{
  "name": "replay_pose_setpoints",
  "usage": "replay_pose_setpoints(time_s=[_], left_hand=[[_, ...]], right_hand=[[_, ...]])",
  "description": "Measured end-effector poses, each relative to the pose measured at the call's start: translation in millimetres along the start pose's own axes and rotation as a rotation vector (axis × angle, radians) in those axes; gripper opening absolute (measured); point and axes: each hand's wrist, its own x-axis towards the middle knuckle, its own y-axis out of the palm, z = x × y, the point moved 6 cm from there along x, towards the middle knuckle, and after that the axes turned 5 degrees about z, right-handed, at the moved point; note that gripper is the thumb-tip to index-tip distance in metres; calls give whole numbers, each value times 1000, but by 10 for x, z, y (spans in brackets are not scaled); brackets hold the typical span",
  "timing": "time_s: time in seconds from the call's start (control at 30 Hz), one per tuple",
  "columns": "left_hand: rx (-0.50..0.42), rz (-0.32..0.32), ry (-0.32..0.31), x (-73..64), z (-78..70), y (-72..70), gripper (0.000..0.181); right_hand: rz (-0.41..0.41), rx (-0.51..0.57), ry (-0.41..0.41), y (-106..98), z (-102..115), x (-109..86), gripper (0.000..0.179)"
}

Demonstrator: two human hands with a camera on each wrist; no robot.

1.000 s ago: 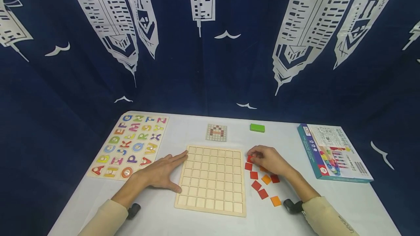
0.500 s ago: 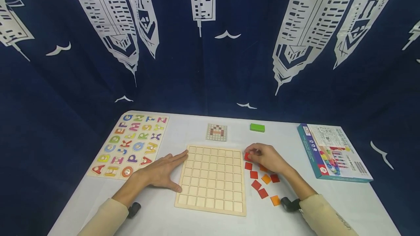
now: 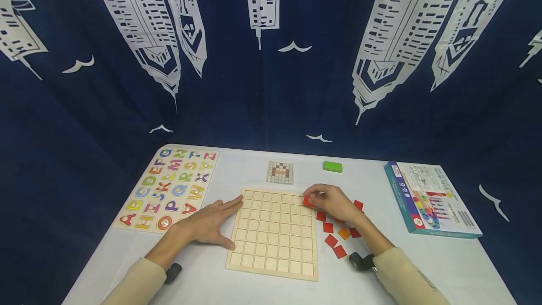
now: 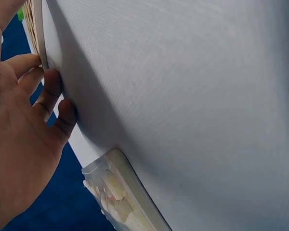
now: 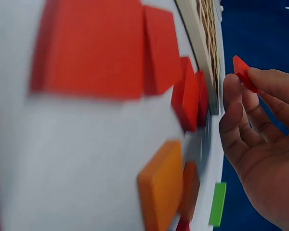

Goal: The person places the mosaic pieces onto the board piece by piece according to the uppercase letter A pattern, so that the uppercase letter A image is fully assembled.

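Red tile (image 3: 308, 202) is hovering over the upper right corner of the board (image 3: 273, 234); from my remote station I am logging it as raised, since the right wrist view is showing a gap between it and the wood. The right hand (image 3: 334, 199) is pinching it between thumb and fingertips, and I am judging this light hold as fitting for so thin a piece, leaving much of it uncovered. The left hand (image 3: 209, 222) is grasping nothing: its fingers are lying spread at the board's left edge, fingertips near the top corner and thumb lower down, presumably so that the frame is not sliding. Every cell that I am seeing is sitting unfilled. Loose tiles (image 3: 339, 252), red and orange, are lying just beside the board's right edge, a spot I am rating handy for short reaches. A card (image 3: 280, 172) is lying past the far edge, probably for viewing without a hand covering it. To its right a green block (image 3: 332, 166) is resting, while the letter board (image 3: 167, 187) and box (image 3: 434, 199) are flanking the work, well apart from the red tile.
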Motion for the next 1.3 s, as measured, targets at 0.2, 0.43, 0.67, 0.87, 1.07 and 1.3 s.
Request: replay_pose_setpoints(time_s=[0.2, 0.43, 0.67, 0.87, 1.07, 1.3], left_hand=[[0, -1, -7, -1, -7, -1, 121], [4, -7, 1, -6, -15, -1, 120], [4, -3, 7, -4, -19, 3, 120], [8, 2, 8, -5, -23, 6, 121], [4, 4, 11, 0, -8, 10, 121], [1, 10, 12, 3, -6, 5, 120]], right_hand=[[15, 8, -23, 103, 111, 108, 16], [28, 16, -44, 201, 221, 211, 16], [36, 23, -78, 277, 285, 313, 15], [34, -7, -95, 324, 319, 409, 14], [40, -33, -102, 392, 386, 498, 16], [47, -55, -119, 438, 431, 571, 16]])
